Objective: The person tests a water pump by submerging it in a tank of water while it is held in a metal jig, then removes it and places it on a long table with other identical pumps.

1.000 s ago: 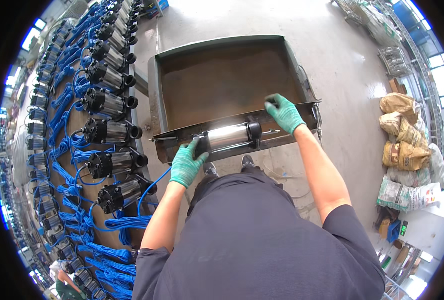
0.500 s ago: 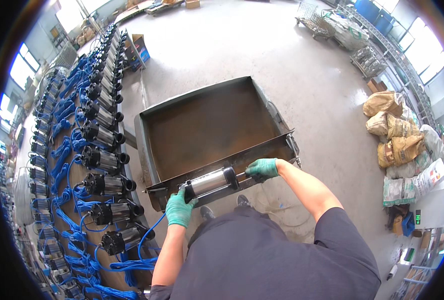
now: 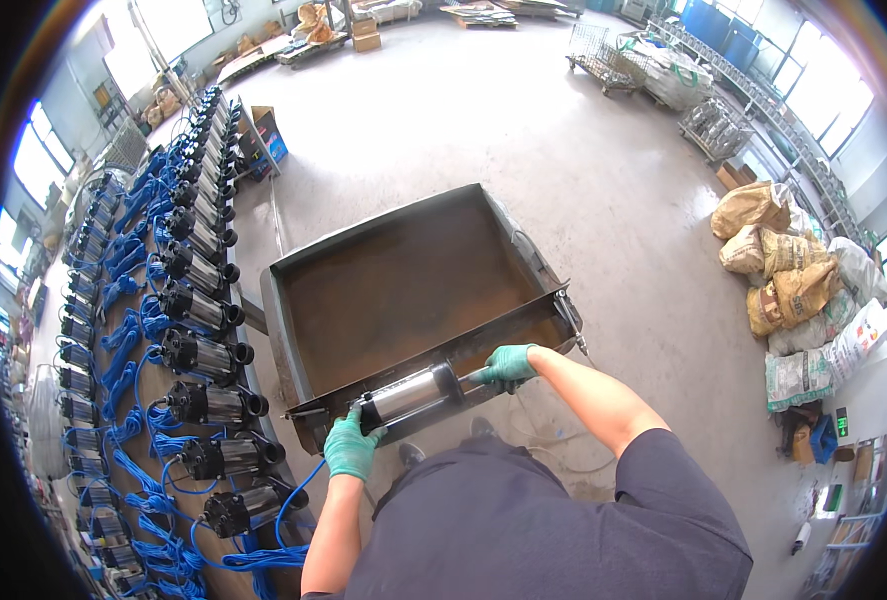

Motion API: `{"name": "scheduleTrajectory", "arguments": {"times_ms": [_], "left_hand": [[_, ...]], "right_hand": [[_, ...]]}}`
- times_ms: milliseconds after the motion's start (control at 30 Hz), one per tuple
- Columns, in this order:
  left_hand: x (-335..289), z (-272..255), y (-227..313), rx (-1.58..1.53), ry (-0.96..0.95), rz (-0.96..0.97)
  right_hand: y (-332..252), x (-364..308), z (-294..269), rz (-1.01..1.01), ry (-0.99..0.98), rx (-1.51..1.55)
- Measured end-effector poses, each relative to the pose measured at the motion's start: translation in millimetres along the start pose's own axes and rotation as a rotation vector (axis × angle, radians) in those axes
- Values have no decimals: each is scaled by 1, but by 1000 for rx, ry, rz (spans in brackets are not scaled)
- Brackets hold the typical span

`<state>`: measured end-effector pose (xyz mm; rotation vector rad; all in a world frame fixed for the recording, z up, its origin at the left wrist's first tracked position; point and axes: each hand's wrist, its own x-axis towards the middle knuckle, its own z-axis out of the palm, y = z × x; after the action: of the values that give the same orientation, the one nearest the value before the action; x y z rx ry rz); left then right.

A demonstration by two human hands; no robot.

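A pump with a shiny steel barrel and black ends (image 3: 410,396) lies across the near edge of a metal water tank (image 3: 384,232). My left hand (image 3: 350,448), in a green glove, grips its left black end, with the thumb on top. A blue cable (image 3: 304,484) trails from beside that hand toward the left bench. My right hand (image 3: 509,367), gloved alike, is closed around a thin metal piece (image 3: 472,379) at the pump's right end. Most of that piece is hidden by the fingers. Brown, murky water (image 3: 404,290) stands in the tank beyond the pump.
On the left, a long bench holds rows of similar pumps (image 3: 204,355) with blue cable coils (image 3: 124,340). A hose with a metal fitting (image 3: 576,325) hangs at the tank's right corner. Stacked sacks (image 3: 794,290) and wire carts (image 3: 609,62) stand to the right.
The view has tilted up, so the floor and tank sit lower in the picture. Both hands keep their hold; the pump stays at the tank's near edge.
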<state>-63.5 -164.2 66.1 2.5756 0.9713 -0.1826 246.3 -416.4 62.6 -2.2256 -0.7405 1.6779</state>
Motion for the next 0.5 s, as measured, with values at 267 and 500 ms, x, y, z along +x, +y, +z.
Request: {"name": "scheduleTrajectory", "arguments": {"times_ms": [267,500], "left_hand": [[-1,-4,4,-8,-20,-30],[-4,-4,7,-28,-5,-8]], "right_hand": [[40,29,21,-186,-24,866],[46,13,32,-416,-88,957]]}}
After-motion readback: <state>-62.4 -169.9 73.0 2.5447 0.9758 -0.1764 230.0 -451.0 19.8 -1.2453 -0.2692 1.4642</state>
